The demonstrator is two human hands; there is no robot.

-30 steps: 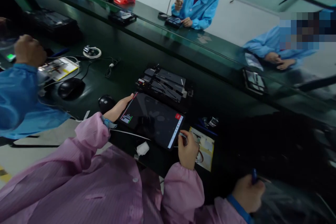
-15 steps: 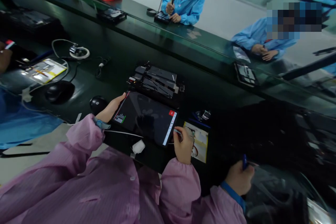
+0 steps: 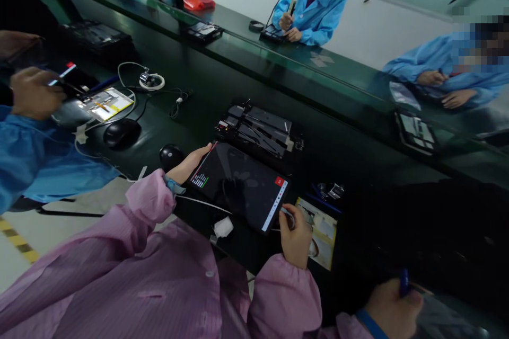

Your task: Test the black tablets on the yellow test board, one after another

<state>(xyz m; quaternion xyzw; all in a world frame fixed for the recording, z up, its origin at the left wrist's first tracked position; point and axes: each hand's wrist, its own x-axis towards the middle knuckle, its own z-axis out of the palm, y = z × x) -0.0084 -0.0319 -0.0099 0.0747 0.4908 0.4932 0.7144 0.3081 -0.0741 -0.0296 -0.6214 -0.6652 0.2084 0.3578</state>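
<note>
A dark tablet (image 3: 238,183) with its screen lit along one side is tilted over the bench edge in front of me. My left hand (image 3: 190,166) grips its left edge, thumb on top. At the opposite edge my right hand (image 3: 296,235) pinches the plug end of a light cable (image 3: 287,215) against the tablet; whether the plug is inserted is hidden. A white cable (image 3: 204,202) runs below the tablet from near my left wrist. Beyond the tablet lies a stack of dark tablet parts (image 3: 258,130). A yellow-edged printed card (image 3: 324,233) lies beside my right hand.
Black computer mice (image 3: 170,156) and coiled cables (image 3: 153,81) lie to the left, near a co-worker's hand (image 3: 35,92). At lower right another person's hand (image 3: 393,304) holds a blue pen (image 3: 404,282). A raised glass-edged shelf (image 3: 246,66) crosses behind, with co-workers beyond it.
The whole view has shifted, so things sit farther right and slightly lower. Both my hands keep their holds on the tablet and plug. The left co-worker's hand has come further into view.
</note>
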